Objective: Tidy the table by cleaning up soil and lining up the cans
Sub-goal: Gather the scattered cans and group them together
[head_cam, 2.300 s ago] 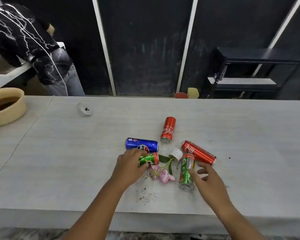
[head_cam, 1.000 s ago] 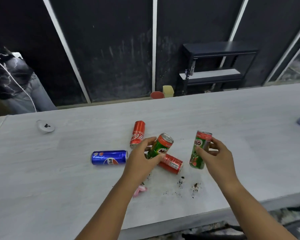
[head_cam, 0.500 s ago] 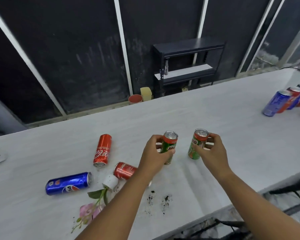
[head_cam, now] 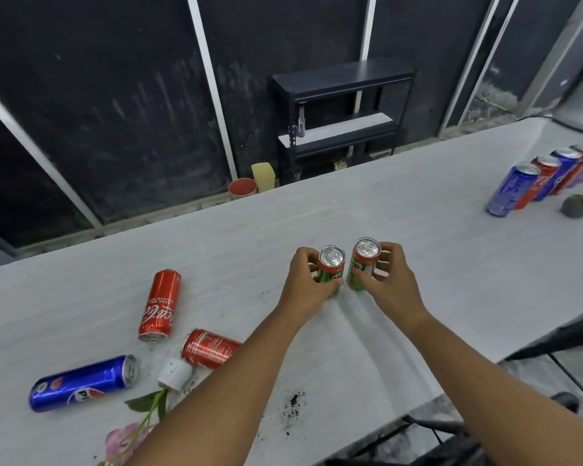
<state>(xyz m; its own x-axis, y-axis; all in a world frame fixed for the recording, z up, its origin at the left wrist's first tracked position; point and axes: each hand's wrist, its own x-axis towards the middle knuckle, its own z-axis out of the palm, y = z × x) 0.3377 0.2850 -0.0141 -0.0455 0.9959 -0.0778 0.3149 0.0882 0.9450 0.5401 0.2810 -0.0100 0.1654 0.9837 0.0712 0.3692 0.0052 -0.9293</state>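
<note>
My left hand grips a green Milo can, upright on the white table. Just to its right, my right hand grips a second green Milo can, also upright. The two cans stand side by side near the table's middle. To the left lie two red Coca-Cola cans and a blue Pepsi can, all on their sides. Dark soil specks are scattered near the front edge.
A tipped small white pot with a pink flower stem lies by the fallen cans. A row of several upright blue and red cans stands at the far right beside a grey lump. A black shelf stands beyond the table.
Both hands lifted the two Milo cans from the pile, carried them right and stood them upright side by side. The view swung right, revealing the can row.
</note>
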